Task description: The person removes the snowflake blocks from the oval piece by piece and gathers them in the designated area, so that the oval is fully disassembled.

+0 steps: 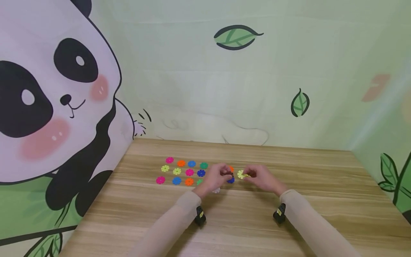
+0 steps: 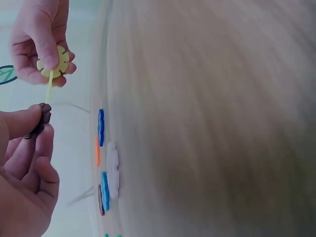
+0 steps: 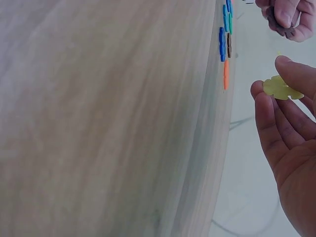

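My left hand [image 1: 217, 178] pinches a dark brown notched flower-shaped disc [image 2: 42, 121] between thumb and fingers. Facing it, my right hand [image 1: 262, 177] pinches a yellow notched disc [image 2: 58, 63]. A second yellow piece [image 2: 50, 87], seen edge-on, juts from that disc toward the brown one and appears joined to it. In the right wrist view a small gap separates the yellow disc [image 3: 280, 88] from the brown disc [image 3: 279, 23]. Both hands are raised over the table, with orange and dark blue discs [image 1: 231, 180] partly hidden behind the left hand.
Rows of flower-shaped discs in several colours, such as a pink disc [image 1: 160, 180] and a blue disc [image 1: 177, 180], lie flat left of the hands. A white disc [image 1: 216, 191] lies under the left wrist. The wooden table [image 1: 321, 178] meets a printed backdrop [image 1: 179, 71] behind.
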### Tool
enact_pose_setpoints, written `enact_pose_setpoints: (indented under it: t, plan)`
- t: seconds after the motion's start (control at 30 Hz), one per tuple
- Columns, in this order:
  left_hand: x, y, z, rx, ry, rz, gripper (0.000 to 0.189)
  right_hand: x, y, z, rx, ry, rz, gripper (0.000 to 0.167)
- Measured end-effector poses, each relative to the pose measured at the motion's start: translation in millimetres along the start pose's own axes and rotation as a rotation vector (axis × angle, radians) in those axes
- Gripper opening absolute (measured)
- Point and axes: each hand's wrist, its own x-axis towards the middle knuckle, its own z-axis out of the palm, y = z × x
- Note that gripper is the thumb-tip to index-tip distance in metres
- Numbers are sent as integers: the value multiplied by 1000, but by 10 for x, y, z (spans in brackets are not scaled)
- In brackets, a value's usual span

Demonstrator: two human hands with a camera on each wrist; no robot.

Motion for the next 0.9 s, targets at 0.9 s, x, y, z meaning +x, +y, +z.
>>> enact_pose_setpoints:
  t: [0.9]
  plan:
    - [-132, -82, -88, 80, -295, 10, 30, -79, 42, -53, -32, 13, 45, 7]
